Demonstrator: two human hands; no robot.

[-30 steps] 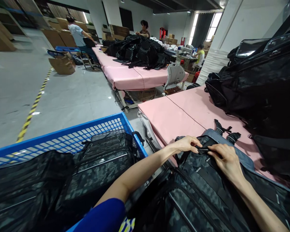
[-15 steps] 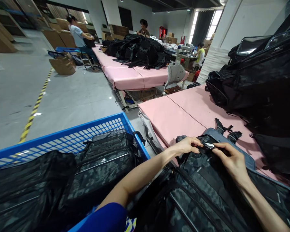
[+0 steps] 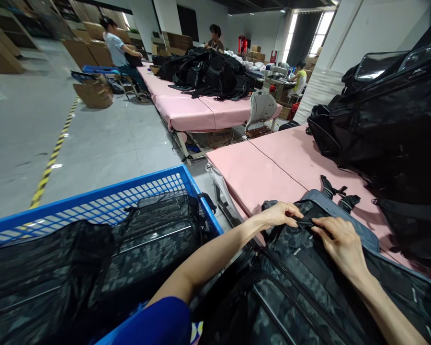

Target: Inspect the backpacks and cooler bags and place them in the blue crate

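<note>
A dark camouflage backpack [image 3: 283, 306] lies in front of me, partly on the pink table. At its upper end my left hand [image 3: 282, 214] is closed, thumb and fingers pinching a black strap [image 3: 304, 222]. From the other side, the fingertips of my right hand [image 3: 339, 239] are pinched on the same strap, close to the left fingers. Whether anything small is tucked inside the right hand is hidden. Just beyond lie a grey padded panel [image 3: 361, 230] and short black straps with buckles [image 3: 349, 203].
On my left stands a blue plastic crate [image 3: 154, 181] holding more camouflage backpacks [image 3: 158, 244]. Stacked black bags [image 3: 391, 120] rise at the right of the pink table [image 3: 258, 177]. Farther off are a grey chair [image 3: 261, 111], another pink table [image 3: 190, 112] piled with bags, and several people.
A shiny silver piece at my right fingertips has gone from sight. My right fingers now pinch the strap, beside my left hand, which has stayed in place.
</note>
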